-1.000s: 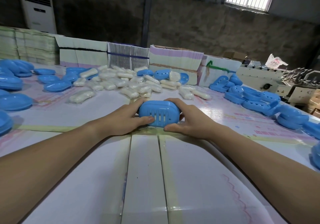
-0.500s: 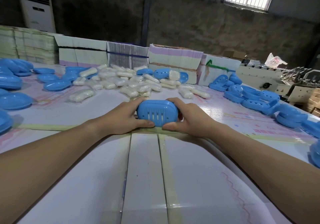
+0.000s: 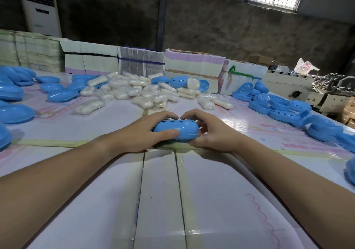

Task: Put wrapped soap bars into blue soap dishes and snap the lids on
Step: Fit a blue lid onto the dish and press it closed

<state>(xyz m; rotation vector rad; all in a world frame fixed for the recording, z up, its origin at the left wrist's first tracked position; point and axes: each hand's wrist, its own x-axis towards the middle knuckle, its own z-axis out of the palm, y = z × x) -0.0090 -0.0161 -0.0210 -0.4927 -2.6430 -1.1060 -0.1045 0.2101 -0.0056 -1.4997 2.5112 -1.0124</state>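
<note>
Hands (image 3: 146, 131) (image 3: 211, 131) grip closed soap dish (image 3: 176, 131), no legible txt.

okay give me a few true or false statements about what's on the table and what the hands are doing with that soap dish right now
1. Both hands grip one closed blue soap dish. True: left hand, right hand.
2. The wrapped soap bars lie in a pile beyond the hands. True.
3. The dish in the hands is wide open with the soap showing. False: its two halves meet along a seam.
4. The loose blue dish parts lie only on the left. False: they lie on both sides.
</note>
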